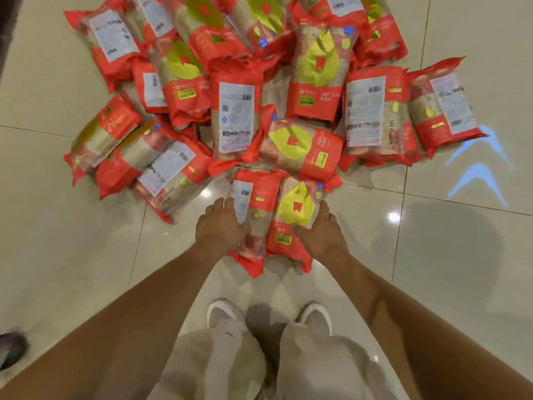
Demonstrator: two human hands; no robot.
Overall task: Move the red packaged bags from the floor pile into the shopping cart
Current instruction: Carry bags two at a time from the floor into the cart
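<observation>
A pile of several red packaged bags (pixel 236 119) with yellow-green emblems and white labels covers the tiled floor ahead of me. Two bags lie side by side at the pile's near edge: one label-up (pixel 253 197) and one emblem-up (pixel 297 209). My left hand (pixel 220 226) presses against the left side of the label-up bag. My right hand (pixel 323 232) presses against the right side of the emblem-up bag. Both hands clamp the pair between them. The shopping cart is out of view.
Glossy beige floor tiles (pixel 72 241) surround the pile. My two white shoes (pixel 225 313) stand just behind the held bags. Blue projected arrows (pixel 478 171) glow on the floor at the right. Another person's dark shoe (pixel 11 347) shows at the left edge.
</observation>
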